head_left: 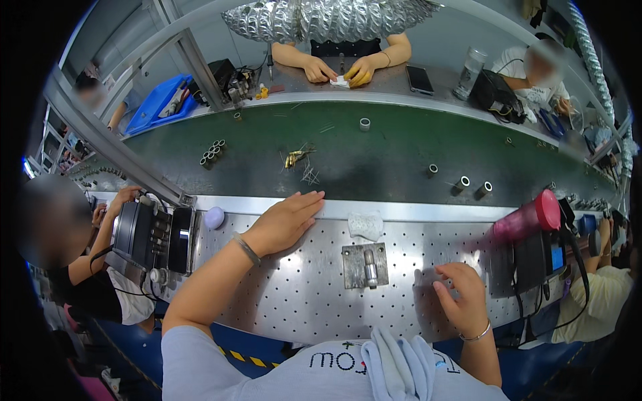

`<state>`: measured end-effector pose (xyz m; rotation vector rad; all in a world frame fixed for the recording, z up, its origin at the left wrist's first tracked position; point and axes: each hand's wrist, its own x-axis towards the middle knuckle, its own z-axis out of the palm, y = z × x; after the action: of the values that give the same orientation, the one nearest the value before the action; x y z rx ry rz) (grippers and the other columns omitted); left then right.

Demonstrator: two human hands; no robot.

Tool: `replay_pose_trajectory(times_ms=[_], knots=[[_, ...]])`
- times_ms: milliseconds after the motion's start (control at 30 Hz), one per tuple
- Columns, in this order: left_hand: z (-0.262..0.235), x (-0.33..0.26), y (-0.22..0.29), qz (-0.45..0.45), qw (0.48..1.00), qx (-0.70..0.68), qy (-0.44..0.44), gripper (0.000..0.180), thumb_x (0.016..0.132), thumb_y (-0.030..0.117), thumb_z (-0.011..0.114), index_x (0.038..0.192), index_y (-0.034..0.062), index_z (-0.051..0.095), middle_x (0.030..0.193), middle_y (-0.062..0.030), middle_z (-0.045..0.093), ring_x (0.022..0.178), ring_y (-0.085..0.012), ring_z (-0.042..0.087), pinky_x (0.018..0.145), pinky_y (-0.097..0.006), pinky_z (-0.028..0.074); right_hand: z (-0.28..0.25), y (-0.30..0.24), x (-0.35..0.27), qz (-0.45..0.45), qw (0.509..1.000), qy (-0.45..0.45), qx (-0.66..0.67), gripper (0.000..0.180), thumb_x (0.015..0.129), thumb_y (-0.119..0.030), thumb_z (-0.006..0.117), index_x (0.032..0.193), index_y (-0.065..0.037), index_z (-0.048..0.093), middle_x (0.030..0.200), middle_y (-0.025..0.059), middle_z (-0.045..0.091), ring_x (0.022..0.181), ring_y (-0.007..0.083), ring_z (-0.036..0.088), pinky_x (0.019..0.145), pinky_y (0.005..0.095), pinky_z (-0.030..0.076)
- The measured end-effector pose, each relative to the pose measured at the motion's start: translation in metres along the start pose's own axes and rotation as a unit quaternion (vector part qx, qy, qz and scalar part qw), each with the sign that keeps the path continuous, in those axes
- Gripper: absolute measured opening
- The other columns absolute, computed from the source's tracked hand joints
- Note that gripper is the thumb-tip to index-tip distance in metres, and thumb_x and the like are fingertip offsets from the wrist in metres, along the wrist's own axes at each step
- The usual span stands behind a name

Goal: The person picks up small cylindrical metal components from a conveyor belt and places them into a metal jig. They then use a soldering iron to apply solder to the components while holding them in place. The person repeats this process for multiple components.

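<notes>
1. Fixture plate (364, 265), a small grey metal block with a short cylinder standing in its middle, is seen on the perforated steel bench (294, 301), between the two hands and a little nearer to the right one.
2. At the far left a black machine (150, 235) is placed on the bench end, and a small white dome (214, 217) lies just beside it.
3. The left hand (284, 224) is laid flat, palm down, fingers spread wide and pointing far and right; nothing is held. Its fingertips touch the pale rail at the edge of the green belt (374, 157).
4. From this hand the plate lies to the right and nearer to the person. The long axis of the cylinder runs near to far.
5. A small clear bag (366, 225) is seen just beyond the plate, near the rail.
6. The right hand (461, 297) rests on the bench to the right of the plate, fingers loosely curled and open; nothing is gripped. It is close to the plate but not touching.
7. At the far right a pink bottle (528, 217) lies on its side.
</notes>
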<state>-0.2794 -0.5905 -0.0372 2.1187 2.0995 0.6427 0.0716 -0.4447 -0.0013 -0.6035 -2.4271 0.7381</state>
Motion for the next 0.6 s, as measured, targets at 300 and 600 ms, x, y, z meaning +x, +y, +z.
replay_pose_trajectory(times_ms=[300, 600], knots=[[-0.013, 0.029, -0.048, -0.041, 0.996, 0.044, 0.064, 0.038, 0.089, 0.011, 0.051, 0.125, -0.0011, 0.051, 0.137, -0.0125, 0.046, 0.127, -0.0273, 0.043, 0.106, -0.037, 0.034, 0.003, 0.012, 0.020, 0.014, 1.000, -0.016, -0.006, 0.027, 0.070, -0.002, 0.069, 0.097, -0.002, 0.064, 0.090, 0.0123, 0.064, 0.076, 0.0269, 0.060, 0.068, 0.0338, 0.048], [0.019, 0.037, -0.056, -0.359, 0.919, 0.126, 0.101, 0.087, 0.084, 0.042, 0.061, 0.139, -0.0109, 0.020, 0.144, -0.0318, 0.024, 0.136, -0.0428, 0.023, 0.110, -0.048, 0.022, 0.005, 0.020, 0.020, 0.043, 0.999, -0.027, 0.014, 0.026, 0.069, -0.001, 0.069, 0.095, -0.002, 0.064, 0.088, 0.0122, 0.064, 0.073, 0.0265, 0.059, 0.066, 0.0340, 0.048]])
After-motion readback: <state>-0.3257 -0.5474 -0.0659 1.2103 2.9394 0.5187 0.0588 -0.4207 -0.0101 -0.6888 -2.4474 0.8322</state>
